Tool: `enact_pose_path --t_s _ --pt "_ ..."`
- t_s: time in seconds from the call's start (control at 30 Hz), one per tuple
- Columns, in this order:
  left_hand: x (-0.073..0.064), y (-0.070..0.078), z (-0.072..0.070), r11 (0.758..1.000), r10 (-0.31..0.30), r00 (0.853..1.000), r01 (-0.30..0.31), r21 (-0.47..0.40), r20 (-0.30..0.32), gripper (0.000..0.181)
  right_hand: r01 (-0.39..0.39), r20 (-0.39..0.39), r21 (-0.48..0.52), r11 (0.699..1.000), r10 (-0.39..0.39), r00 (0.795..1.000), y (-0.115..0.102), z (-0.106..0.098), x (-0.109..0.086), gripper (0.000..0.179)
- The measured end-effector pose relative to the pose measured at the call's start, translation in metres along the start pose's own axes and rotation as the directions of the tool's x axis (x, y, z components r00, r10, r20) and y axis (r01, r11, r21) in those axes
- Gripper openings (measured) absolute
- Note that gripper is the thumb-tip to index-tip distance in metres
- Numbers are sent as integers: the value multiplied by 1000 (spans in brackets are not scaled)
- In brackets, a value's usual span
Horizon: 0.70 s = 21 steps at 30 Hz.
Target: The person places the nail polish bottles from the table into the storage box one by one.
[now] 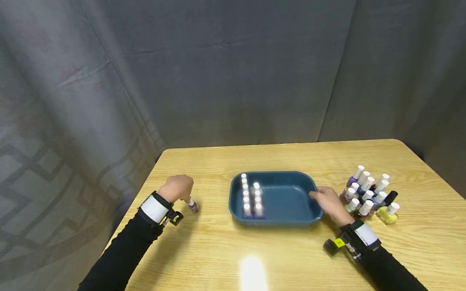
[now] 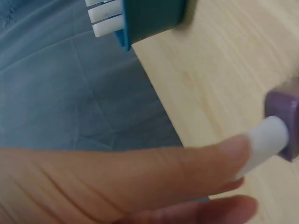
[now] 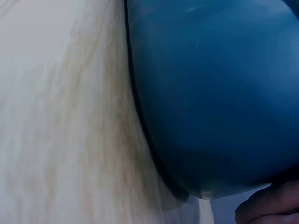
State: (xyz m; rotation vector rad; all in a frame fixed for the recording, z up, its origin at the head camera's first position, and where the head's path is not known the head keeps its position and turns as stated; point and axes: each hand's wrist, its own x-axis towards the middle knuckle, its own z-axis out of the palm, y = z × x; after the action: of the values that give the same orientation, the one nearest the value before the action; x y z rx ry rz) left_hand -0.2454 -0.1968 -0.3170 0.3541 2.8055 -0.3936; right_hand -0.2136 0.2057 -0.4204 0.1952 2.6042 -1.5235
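My left hand pinches the white cap of a purple nail polish bottle over the left part of the table. In the left wrist view the thumb lies along the cap, and the purple bottle points away from the fingers. A dark blue tray stands in the middle, with two rows of white-capped bottles in its left part. My right hand grips the tray's right rim. The right wrist view shows the blue tray wall and a bit of the fingers.
Several nail polish bottles cluster right of the tray, close to my right wrist. Most have white caps, one a black cap. A yellow bottle sits at the cluster's near edge. Grey curtain hangs behind the wooden table.
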Motion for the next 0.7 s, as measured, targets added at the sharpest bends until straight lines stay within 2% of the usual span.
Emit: enact_pose_path --t_s 0.27,0.5,0.7 --pt "5 -2 9 997 43 996 -48 -66 -82 22 -6 -2 1 1000 6 1000 0 1 0 32" --pt "9 -1 9 999 29 997 -31 -38 -73 22 -2 2 0 1000 2 1000 1 0 0 35" --pt "11 -1 0 999 11 996 -16 -47 -84 21 2 -1 -14 1000 -2 1000 2 0 1 35"
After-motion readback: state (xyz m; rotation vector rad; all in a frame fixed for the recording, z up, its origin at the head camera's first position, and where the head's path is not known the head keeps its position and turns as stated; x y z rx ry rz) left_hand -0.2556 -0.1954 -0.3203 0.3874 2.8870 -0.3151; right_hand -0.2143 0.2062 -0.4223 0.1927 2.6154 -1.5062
